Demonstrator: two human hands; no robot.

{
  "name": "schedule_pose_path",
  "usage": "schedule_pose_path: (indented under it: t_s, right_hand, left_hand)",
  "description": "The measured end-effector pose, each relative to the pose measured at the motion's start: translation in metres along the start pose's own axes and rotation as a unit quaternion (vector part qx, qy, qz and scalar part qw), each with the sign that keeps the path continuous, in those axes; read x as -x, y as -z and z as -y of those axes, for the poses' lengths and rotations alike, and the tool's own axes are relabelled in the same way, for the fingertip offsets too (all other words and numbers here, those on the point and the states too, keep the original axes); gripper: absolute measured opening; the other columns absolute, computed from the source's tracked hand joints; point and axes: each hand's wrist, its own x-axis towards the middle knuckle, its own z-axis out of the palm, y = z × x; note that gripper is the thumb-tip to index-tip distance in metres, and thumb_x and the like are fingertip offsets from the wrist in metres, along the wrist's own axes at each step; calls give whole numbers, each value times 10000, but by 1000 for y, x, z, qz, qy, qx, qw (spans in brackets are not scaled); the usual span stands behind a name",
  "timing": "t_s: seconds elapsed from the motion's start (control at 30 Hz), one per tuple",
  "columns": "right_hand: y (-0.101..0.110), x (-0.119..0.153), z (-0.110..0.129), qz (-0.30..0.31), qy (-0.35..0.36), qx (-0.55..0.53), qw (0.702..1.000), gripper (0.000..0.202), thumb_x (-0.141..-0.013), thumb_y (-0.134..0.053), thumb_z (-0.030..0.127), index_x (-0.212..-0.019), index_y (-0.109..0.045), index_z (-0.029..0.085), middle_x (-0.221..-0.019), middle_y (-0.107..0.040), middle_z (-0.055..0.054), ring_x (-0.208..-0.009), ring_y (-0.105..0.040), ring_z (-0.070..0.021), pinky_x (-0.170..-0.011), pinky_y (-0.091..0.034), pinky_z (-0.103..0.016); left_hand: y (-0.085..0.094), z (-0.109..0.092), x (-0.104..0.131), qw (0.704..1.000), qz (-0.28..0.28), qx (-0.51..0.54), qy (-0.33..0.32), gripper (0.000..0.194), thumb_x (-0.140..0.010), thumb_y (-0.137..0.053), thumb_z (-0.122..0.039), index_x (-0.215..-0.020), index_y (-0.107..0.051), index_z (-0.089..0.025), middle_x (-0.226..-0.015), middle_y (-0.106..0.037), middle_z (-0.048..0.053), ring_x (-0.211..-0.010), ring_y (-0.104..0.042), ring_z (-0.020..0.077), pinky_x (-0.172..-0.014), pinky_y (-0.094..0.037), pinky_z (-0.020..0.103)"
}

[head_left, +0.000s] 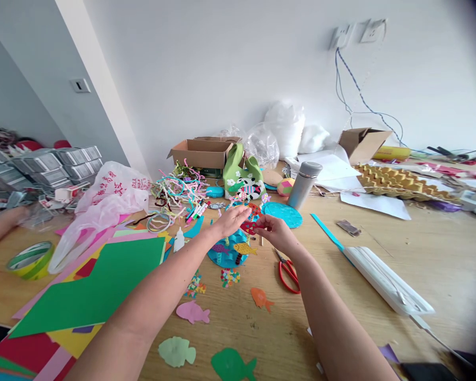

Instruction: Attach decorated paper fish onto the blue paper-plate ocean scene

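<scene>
A red paper fish is pinched between the thumb and fingers of my right hand. My left hand reaches in from the other side, fingers stretched out beside the red paper; its thumb is hard to make out. Under both hands stands a round blue craft piece with wavy blue layers, partly covered by them. A yellow paper fish and a purple paper fish hang at its front. Behind my fingers, a red dotted piece and a striped fish show.
Red-handled scissors lie by my right forearm. Paper fish, including an orange one and a pink one, lie in front. Coloured paper sheets spread left. A grey flask and white power strip stand right. Another person's hand is far left.
</scene>
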Motion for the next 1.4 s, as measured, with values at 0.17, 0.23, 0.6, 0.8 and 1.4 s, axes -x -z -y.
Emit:
schedule_pose_path:
  t_s: [0.17, 0.23, 0.6, 0.8, 1.4]
  right_hand:
    - [0, -1, 0, -9, 0, 1, 1000, 165, -692, -656, 341, -706, -589, 191, -707, -672, -32, -607, -561, -151, -568, -427, -284]
    - [0, -1, 0, -10, 0, 2, 1000, 160, -689, -652, 336, -705, -588, 191, -706, -673, -32, -606, -559, -151, -571, -427, -285]
    - [-2, -1, 0, -12, 0, 1, 1000, 162, -682, -665, 329, -696, -592, 185, -673, -664, -19, -602, -560, -143, -569, -424, -269]
    - [-4, -2, -1, -13, 1, 4, 1000, 138, -692, -649, 308, -701, -597, 180, -671, -659, -15, -619, -571, -141, -575, -421, -255]
    - [-8, -1, -1, -17, -7, 22, 1000, 211, -697, -664, 386, -702, -577, 194, -633, -630, -9, -560, -521, -139, -496, -393, -255]
  left_hand:
    - [-2, 5, -1, 999, -26, -23, -29, 506, -926, -302, -588, -992, -587, -176, -912, -616, 33, -939, -565, 202, -884, -435, 326]
    - [-3, 5, -2, 999, -26, -26, -37, 489, -934, -301, -565, -983, -591, -175, -909, -617, 34, -943, -563, 201, -891, -434, 323]
    - [-6, 11, -2, 999, -17, -27, 1, 442, -796, -516, -202, -1233, -520, -138, -886, -686, 49, -796, -642, 188, -753, -502, 305]
    - [-9, 25, -5, 999, -23, -31, -36, 608, -655, -600, -58, -1250, -499, -136, -1064, -677, 100, -927, -657, 212, -747, -507, 279]
    - [-8, 16, -1, 998, -40, -43, -20, 659, -639, -637, -5, -1275, -509, -122, -869, -719, 60, -775, -673, 187, -726, -504, 278]
